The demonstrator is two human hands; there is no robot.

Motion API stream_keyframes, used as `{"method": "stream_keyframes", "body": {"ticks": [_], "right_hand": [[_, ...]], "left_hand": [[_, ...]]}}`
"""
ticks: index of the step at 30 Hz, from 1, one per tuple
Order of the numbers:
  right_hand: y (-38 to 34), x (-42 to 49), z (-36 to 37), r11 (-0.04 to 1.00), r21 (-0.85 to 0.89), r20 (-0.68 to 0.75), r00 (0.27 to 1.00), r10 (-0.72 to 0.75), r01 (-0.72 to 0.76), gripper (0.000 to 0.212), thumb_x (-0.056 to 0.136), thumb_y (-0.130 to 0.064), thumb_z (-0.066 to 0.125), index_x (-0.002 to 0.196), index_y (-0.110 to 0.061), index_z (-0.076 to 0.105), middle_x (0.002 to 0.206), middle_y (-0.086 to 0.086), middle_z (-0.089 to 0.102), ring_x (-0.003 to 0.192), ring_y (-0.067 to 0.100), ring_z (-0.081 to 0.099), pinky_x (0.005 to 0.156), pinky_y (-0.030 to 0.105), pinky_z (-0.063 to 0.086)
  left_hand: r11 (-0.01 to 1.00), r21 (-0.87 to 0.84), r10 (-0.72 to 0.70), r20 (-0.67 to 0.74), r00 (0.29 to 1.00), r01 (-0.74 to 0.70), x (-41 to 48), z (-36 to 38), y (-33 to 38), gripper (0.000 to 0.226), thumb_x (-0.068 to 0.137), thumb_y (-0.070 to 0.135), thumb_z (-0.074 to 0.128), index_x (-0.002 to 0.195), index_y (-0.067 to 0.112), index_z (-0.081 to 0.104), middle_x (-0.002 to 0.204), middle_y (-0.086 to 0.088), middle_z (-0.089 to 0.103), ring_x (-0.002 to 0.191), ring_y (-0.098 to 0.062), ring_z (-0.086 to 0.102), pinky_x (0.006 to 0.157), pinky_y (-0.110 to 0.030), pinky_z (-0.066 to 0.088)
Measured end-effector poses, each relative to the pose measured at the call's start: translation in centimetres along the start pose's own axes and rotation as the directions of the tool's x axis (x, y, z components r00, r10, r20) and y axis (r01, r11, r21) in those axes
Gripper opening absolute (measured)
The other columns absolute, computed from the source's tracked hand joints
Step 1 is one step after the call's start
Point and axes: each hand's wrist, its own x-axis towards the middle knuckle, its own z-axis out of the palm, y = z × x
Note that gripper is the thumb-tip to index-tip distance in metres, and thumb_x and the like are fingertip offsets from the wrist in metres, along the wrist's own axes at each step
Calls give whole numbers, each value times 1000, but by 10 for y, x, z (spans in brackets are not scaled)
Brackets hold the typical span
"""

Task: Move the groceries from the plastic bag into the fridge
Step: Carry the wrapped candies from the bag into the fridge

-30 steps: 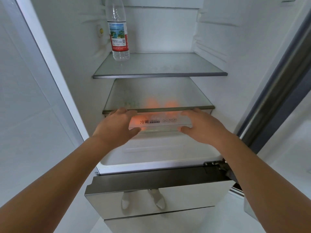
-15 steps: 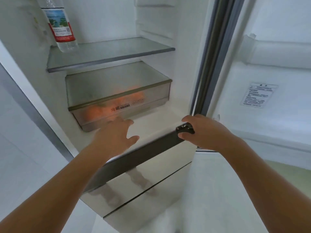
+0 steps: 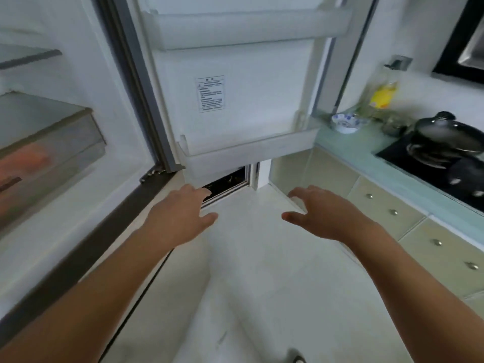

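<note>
Both hands are extended forward at the centre of the frame, palms down, over the pale tiled floor [image 3: 275,284]; the left hand [image 3: 180,218] has its fingers spread loosely and holds nothing; the right hand [image 3: 324,213] is likewise spread, thumb out, and grips nothing. The fridge [image 3: 78,195] occupies the left of the frame with its compartment exposed; its door [image 3: 235,100] stands swung wide at upper centre, showing door bins and a printed label [image 3: 210,93]. At far left a translucent crisper drawer [image 3: 52,148] sits shut beneath a glass shelf; orange produce [image 3: 26,163] shows blurred through its front, kind not determinable. The plastic bag is not in view. At right a pale green desk [image 3: 348,145] runs over cabinets with round knobs; on it, at upper right, stand a blue-and-white bowl [image 3: 344,123], a bottle with a yellow label [image 3: 383,93], and a black cooktop [image 3: 432,166] carrying a dark lidded pot [image 3: 445,137]. Motion blur softens the left side of the frame.
</note>
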Motion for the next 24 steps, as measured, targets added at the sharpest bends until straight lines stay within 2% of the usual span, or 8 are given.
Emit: {"method": "stream_keyframes", "body": {"ticks": [3,8,18,24], "right_hand": [[54,-28,-5,993,25,-17,993,114,-114,61,89,-66,54,141,-36,44,138,1,52,123,25,55,100,44,46],[156,-83,-12,952,79,-35,954,299,-296,60,90,-65,53,141,-36,43,135,0,53,123,24,54,101,44,44],[380,-209,-22,806,169,-41,813,581,-567,59,90,-64,54,141,-36,44,129,-1,56,118,23,57,100,43,45],[478,-260,-22,706,212,0,722,692,-676,59,89,-64,56,140,-38,45,131,-2,55,120,23,55,100,43,46]], "left_hand": [[993,-2,120,23,992,-120,19,12,58,62,92,60,52,147,33,40,138,-1,48,122,-23,51,93,-37,48],[950,38,307,65,950,-310,48,35,180,62,93,57,53,147,30,41,141,-1,47,125,-25,51,94,-38,48],[812,8,576,155,802,-584,85,110,450,57,92,58,50,141,32,42,131,3,49,122,-23,50,93,-41,50],[717,-24,685,208,698,-696,98,141,577,58,92,56,52,144,31,41,137,4,48,125,-23,49,96,-43,48]]}}
